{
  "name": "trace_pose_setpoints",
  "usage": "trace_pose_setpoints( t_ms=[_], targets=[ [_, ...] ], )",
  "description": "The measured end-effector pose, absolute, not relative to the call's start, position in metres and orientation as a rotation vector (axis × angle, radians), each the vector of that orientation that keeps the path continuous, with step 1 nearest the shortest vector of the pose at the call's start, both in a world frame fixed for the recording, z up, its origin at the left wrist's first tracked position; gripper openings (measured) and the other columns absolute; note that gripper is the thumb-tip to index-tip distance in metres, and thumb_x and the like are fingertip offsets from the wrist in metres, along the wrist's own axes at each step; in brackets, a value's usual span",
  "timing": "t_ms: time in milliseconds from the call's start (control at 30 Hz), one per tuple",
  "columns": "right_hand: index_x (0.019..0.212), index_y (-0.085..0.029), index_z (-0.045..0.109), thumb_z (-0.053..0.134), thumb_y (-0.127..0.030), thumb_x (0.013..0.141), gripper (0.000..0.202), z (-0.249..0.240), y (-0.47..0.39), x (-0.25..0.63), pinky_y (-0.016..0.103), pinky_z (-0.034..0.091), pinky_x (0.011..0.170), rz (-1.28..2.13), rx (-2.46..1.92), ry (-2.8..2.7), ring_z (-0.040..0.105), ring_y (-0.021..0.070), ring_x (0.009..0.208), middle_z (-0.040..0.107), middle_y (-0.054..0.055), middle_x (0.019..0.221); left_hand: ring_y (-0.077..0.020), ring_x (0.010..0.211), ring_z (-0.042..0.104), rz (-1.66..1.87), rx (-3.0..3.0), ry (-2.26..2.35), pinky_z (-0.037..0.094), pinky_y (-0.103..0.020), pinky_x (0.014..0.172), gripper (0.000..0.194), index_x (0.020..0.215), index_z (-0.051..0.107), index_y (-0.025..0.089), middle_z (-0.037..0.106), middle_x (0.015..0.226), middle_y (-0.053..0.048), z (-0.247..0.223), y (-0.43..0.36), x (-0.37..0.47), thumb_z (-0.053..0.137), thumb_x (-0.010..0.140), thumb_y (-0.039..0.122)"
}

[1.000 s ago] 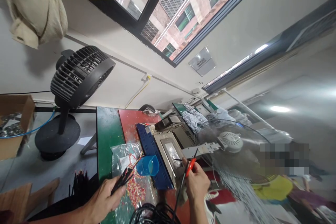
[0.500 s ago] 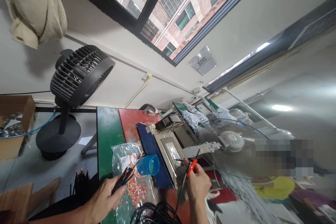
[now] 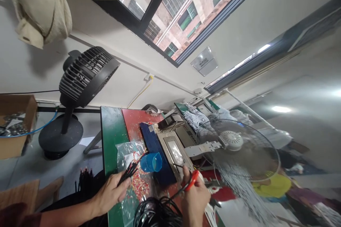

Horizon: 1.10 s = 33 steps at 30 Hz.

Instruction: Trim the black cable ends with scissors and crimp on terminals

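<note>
My left hand (image 3: 110, 193) is closed around a bundle of thin black wires (image 3: 130, 171) whose ends show reddish strands. The bundle points toward a blue plastic cup (image 3: 151, 162). My right hand (image 3: 196, 193) grips a red-handled tool (image 3: 193, 180), perhaps scissors; its working end is not clear. A black cable (image 3: 176, 194) runs from that hand to a coil of black cable (image 3: 157, 212) at the front of the bench. Beneath the left hand's wires lies a clear plastic bag (image 3: 125, 150) strewn with red and yellow scraps (image 3: 140, 186).
A metal-topped machine (image 3: 170, 142) with a blue slotted panel (image 3: 157, 150) stands on the green and red bench (image 3: 113, 131). Right of it is a wire-caged fan (image 3: 231, 140) near hanging grey cables (image 3: 239, 184). A black fan (image 3: 86, 78) and a cardboard box (image 3: 29, 113) are left.
My right hand has turned and shifted slightly left and down, with the red handle now showing as a loop. My left hand has moved slightly right and up with its wires.
</note>
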State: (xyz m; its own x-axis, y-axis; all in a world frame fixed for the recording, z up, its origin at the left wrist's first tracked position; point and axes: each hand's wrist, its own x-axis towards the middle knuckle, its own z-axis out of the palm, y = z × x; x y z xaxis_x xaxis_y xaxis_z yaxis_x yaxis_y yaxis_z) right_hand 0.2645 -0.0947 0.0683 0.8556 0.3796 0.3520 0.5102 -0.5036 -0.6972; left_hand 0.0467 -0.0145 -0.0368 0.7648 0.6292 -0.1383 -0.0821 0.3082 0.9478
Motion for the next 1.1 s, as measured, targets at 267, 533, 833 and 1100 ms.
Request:
trace_pose_setpoints(
  t_ms=[267, 533, 833, 1100],
  targets=[
    [0.089, -0.013, 0.07, 0.054, -0.06, 0.072, 0.052, 0.026, -0.093, 0.213, 0.024, 0.045, 0.065, -0.1, -2.255, -0.567, 0.063, 0.0231, 0.074, 0.071, 0.008, 0.076, -0.0019, 0.038, 0.018, 0.379, 0.84, 0.484, 0.012, -0.017, 0.037, 0.055, 0.087, 0.048, 0.015, 0.036, 0.048, 0.011, -0.027, -0.013, 0.035, 0.053, 0.069, 0.067],
    [0.084, -0.015, 0.07, 0.057, -0.061, 0.059, 0.054, 0.012, -0.086, 0.217, 0.028, 0.044, 0.06, -0.082, -2.239, -0.497, 0.063, 0.0241, 0.066, 0.071, 0.009, 0.069, -0.0025, 0.04, 0.022, 0.389, 0.684, 0.432, 0.014, -0.019, 0.04, 0.046, 0.091, 0.054, 0.016, 0.04, 0.051, 0.008, -0.006, -0.003, 0.019, 0.063, 0.069, 0.055],
    [0.086, -0.014, 0.071, 0.06, -0.059, 0.064, 0.051, 0.017, -0.09, 0.213, 0.029, 0.047, 0.061, -0.076, -2.129, -0.605, 0.062, 0.0221, 0.064, 0.071, 0.009, 0.072, -0.0079, 0.051, 0.041, 0.501, 0.796, 0.423, 0.034, -0.023, 0.05, 0.043, 0.086, 0.062, 0.012, 0.047, 0.062, 0.002, 0.009, -0.002, 0.014, 0.066, 0.068, 0.051],
    [0.096, -0.012, 0.069, 0.059, -0.058, 0.07, 0.054, 0.038, -0.181, 0.224, 0.03, 0.048, 0.06, -0.364, -2.178, -0.493, 0.062, 0.0254, 0.071, 0.071, 0.011, 0.081, -0.0031, 0.044, 0.034, 0.443, 0.902, 0.516, 0.019, -0.019, 0.043, 0.039, 0.094, 0.06, 0.011, 0.054, 0.069, 0.0, 0.003, -0.006, 0.011, 0.059, 0.077, 0.047]
  ],
)
